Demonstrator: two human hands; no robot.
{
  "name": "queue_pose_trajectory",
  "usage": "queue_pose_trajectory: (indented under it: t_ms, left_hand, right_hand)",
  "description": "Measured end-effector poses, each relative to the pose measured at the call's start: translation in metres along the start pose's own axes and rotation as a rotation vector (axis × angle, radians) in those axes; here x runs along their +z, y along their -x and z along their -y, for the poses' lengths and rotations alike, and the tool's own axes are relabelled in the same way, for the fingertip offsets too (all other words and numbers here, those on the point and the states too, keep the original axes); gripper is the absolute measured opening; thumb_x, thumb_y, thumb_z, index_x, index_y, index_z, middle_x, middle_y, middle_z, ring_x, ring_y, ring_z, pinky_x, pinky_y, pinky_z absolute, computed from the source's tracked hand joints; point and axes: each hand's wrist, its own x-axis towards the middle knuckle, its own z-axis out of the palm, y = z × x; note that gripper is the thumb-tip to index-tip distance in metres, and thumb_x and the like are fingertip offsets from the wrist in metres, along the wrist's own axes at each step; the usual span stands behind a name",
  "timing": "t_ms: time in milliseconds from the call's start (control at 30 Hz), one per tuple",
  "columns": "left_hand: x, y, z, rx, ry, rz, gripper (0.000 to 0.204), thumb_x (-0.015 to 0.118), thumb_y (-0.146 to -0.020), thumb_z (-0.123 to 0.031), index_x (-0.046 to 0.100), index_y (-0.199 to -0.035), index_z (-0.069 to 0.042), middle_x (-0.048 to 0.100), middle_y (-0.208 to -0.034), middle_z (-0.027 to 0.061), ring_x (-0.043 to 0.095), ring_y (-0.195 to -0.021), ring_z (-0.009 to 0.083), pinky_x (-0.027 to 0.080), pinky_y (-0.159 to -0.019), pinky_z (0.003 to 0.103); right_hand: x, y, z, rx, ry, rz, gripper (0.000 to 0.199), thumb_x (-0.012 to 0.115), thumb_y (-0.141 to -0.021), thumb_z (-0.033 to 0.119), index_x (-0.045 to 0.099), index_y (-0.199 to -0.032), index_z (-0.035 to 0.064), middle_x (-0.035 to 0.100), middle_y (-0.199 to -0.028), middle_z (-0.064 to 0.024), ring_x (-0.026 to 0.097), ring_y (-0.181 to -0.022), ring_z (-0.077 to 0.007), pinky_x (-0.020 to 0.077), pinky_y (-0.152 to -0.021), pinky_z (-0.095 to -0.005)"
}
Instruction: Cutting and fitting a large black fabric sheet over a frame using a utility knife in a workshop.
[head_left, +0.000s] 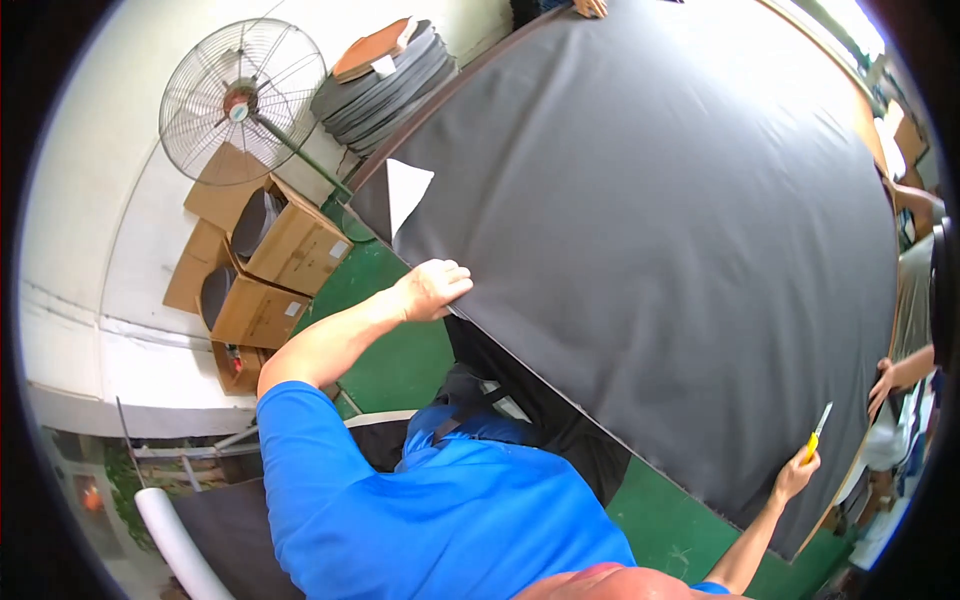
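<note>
A large black sheet [620, 230] of fabric or leather-like material lies spread over a table before me. My left hand [433, 290] is closed on its near edge, knuckles up, toward the left; the thumb is hidden. Over the sheet's near right part, my right hand [797, 475] grips a yellow utility knife [811, 447]. Its blade is out and points away from me. A white triangular piece [406, 192], perhaps a folded-back corner, shows at the sheet's left edge.
Another person's hand [592, 8] rests at the far edge, and a different hand [880, 385] touches the right edge. A fan [240, 105], open cardboard boxes [300, 245] and stacked dark material [385, 90] stand left. A white roll [178, 545] lies lower left.
</note>
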Motion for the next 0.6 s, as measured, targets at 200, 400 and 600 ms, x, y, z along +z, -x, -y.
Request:
queue_pose_trajectory:
  t_ms: [200,400,600]
  left_hand:
    - [0.007,0.01,0.023,0.103,0.057,-0.187,0.037,0.068,-0.054,-0.014,0.054,-0.087,-0.005,0.053,-0.086,0.0075,0.056,-0.079,0.026,0.047,-0.07,0.038]
    - [0.031,0.018,0.035,0.109,-0.034,-0.366,0.018,0.057,-0.068,-0.016,0.052,-0.082,-0.007,0.051,-0.082,0.0057,0.055,-0.079,0.0222,0.045,-0.075,0.035]
    - [0.038,0.027,0.033,0.049,-0.004,-0.459,0.02,0.054,-0.074,-0.017,0.056,-0.089,-0.004,0.052,-0.083,0.0087,0.053,-0.083,0.0243,0.045,-0.082,0.039]
  right_hand:
    - [0.019,0.026,0.133,-0.01,-0.106,0.095,0.035,0.052,-0.098,0.03,0.05,-0.115,-0.0008,0.059,-0.104,-0.0187,0.058,-0.095,-0.0329,0.0457,-0.084,-0.0404]
    - [0.077,0.085,0.419,-0.1,-0.438,0.305,0.026,0.054,-0.097,0.021,0.053,-0.113,-0.0004,0.056,-0.094,-0.0081,0.054,-0.085,-0.0162,0.0447,-0.08,-0.0299]
    - [0.135,0.165,0.687,-0.306,-0.789,0.808,0.017,0.053,-0.099,0.016,0.055,-0.109,0.003,0.06,-0.093,-0.0032,0.055,-0.084,-0.0081,0.0463,-0.076,-0.0242]
